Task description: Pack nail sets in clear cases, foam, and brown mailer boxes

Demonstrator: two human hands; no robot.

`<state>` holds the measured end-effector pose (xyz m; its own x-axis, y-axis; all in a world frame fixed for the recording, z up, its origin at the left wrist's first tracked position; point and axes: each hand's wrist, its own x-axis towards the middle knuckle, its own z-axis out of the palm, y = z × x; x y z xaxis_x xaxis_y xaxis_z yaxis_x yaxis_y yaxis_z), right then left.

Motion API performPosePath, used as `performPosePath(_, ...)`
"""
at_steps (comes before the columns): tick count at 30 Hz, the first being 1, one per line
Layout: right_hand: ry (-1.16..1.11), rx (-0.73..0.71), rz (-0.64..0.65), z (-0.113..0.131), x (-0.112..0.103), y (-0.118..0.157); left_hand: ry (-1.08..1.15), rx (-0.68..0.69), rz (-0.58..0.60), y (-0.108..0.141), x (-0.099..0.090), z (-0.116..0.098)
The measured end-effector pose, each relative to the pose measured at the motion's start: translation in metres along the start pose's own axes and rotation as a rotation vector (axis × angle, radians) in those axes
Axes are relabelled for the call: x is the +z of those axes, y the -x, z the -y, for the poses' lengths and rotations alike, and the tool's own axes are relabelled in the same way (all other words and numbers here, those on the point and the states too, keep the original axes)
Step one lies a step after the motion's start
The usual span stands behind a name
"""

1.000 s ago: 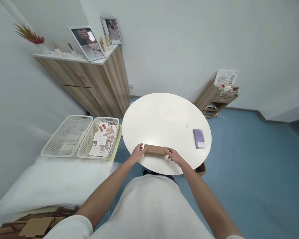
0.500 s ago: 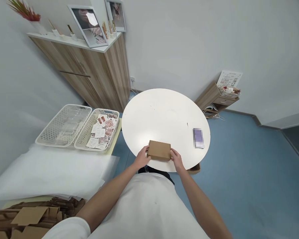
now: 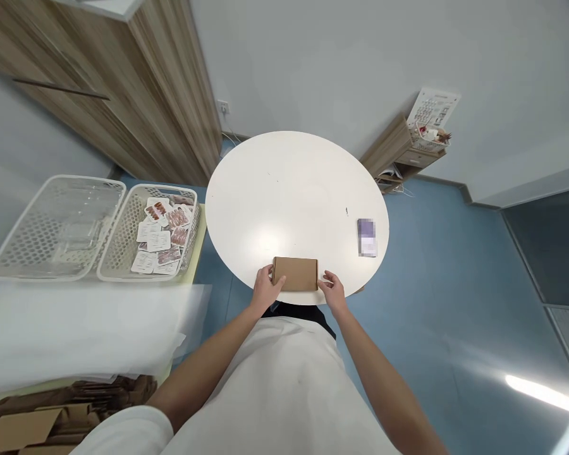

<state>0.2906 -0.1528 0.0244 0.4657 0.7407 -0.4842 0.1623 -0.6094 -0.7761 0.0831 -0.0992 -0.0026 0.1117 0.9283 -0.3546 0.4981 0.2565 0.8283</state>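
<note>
A closed brown cardboard box (image 3: 296, 274) lies flat near the front edge of the white oval table (image 3: 303, 189). My left hand (image 3: 265, 287) grips its left end, thumb on the lid and fingers around the side. At the right end, my right hand (image 3: 333, 291) has its fingers apart and slightly off the cardboard, with the thumb at or very near the box's lower right corner. Farther right on the table is a purple-and-white item (image 3: 367, 237), blurred out so that its kind cannot be made out.
On the left, a white perforated basket (image 3: 105, 268) holds several printed cards, beside another basket (image 3: 14, 246) with clear plastic pieces. White sheets (image 3: 76, 328) and folded brown cardboard (image 3: 23, 430) lie nearer me. A wooden cabinet (image 3: 171, 82) and a small shelf (image 3: 393, 151) stand behind.
My view has tilted down. The box now lies flatter on the table. My left thumb has come onto its lid, and my right fingers have loosened from its right end.
</note>
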Motion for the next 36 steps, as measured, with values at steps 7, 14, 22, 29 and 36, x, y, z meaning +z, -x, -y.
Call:
performPosePath(7,0.085,-0.039,0.101,0.003,0.002,-0.016,-0.051,-0.015,0.044,-0.007,0.002,-0.002)
performPosePath(14,-0.025,-0.081,0.243,-0.009,0.009,-0.036,-0.085,-0.003,0.036,-0.015,0.010,-0.019)
performPosePath(22,-0.098,-0.181,0.208,-0.013,-0.084,-0.053,-0.095,0.007,-0.125,-0.004,0.094,-0.079)
performPosePath(29,-0.104,-0.129,-0.109,-0.065,-0.230,-0.078,-0.035,0.084,0.205,0.019,0.219,-0.158)
performPosePath(36,-0.193,0.097,-0.227,-0.121,-0.306,-0.069,-0.084,0.089,0.455,0.019,0.320,-0.187)
